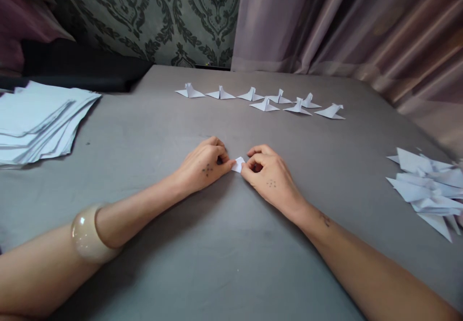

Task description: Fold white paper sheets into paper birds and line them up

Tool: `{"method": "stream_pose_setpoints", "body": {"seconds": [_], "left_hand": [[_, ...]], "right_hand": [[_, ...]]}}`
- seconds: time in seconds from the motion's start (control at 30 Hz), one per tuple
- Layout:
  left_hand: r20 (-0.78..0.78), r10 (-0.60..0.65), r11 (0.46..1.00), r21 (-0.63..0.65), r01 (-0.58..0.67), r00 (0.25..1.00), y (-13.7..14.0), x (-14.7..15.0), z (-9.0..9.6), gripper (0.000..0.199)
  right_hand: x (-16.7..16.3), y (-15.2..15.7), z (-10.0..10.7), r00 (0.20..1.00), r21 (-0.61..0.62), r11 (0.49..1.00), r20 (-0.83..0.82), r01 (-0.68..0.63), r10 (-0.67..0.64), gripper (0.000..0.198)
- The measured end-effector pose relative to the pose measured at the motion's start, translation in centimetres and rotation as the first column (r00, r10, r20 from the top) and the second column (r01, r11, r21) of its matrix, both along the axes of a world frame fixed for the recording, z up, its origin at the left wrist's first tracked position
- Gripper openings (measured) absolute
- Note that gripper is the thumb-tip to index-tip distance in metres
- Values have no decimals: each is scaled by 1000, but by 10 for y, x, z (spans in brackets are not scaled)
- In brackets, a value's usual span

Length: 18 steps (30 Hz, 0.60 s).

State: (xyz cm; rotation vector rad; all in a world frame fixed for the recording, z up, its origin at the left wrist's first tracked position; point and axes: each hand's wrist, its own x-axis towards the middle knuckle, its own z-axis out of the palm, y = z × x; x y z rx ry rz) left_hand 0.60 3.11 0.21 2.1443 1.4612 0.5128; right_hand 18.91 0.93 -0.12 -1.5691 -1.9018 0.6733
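Note:
A small folded piece of white paper shows between my two hands, low over the grey table. My left hand pinches its left side between thumb and forefinger, the other fingers curled. From the right, my right hand grips the paper's other side with thumb and forefinger, its remaining fingers bent. Most of the paper's edges are hidden behind my fingertips.
Several folded paper birds stand in two rows toward the table's far side. A stack of white paper sheets lies at left, by a black cloth. More folded paper shapes are heaped at right. Curtains hang behind.

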Motion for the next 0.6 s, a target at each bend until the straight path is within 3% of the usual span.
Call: {"method": "stream_pose_setpoints", "body": {"seconds": [0.17,0.33,0.4,0.47,0.53,0.6], "left_hand": [[2,-15,999,52,14,1000,-2,-1,-2,28],[113,-43,999,36,39,993,-4,-7,-4,30],[203,1,1000,-31,5,979,-4,-11,-1,31],[339,84,990,-137,-39,937,-3,-13,2,34],[489,174,959,-283,-33,855,-3,-14,6,43],[616,239,899,-432,69,750,-3,-14,9,46]], "right_hand": [[1,-2,-2,1000,20,1000,5,11,-12,26],[4,-5,-5,998,25,998,-35,-50,51,20],[5,-5,-6,993,81,992,-61,-92,97,15],[7,-4,-6,988,212,969,-62,-124,139,10],[9,-4,-4,984,357,920,-15,-159,176,11],[10,-5,0,978,458,865,63,-203,197,14]]}}
